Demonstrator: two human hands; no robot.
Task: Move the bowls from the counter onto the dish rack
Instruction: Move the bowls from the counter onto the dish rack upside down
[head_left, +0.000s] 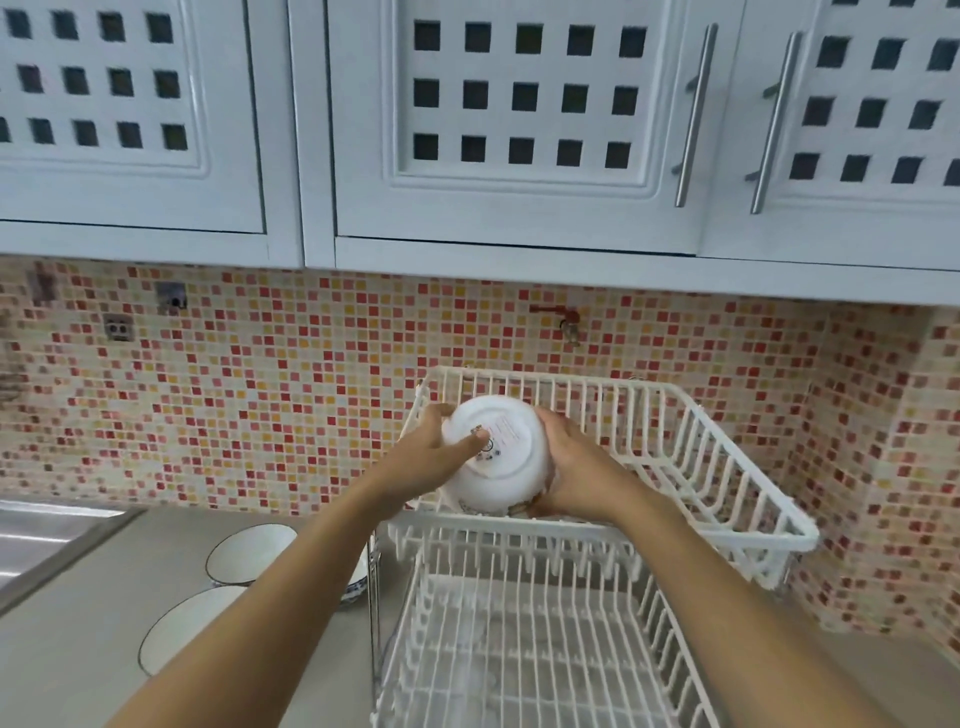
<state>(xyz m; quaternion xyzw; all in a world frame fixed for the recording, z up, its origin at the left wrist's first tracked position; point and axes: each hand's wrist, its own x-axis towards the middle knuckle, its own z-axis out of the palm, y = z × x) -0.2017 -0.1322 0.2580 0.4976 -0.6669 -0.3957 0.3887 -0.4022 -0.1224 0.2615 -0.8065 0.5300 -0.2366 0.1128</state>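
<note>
White bowl held upside down by left hand and right hand over dish rack upper tier.

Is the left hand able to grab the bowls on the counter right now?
Probably not yet. The left hand and right hand both hold a white bowl over the rack. The counter bowls lie open below the left arm, so nothing else blocks them.

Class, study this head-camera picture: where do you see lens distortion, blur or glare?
Head view: wide-angle lens bows the cabinet doors and their edges; mosaic tiles smear at the left edge; both hands, left hand and right hand, and the upturned bowl look slightly soft; glare streaks the steel sink.
</note>
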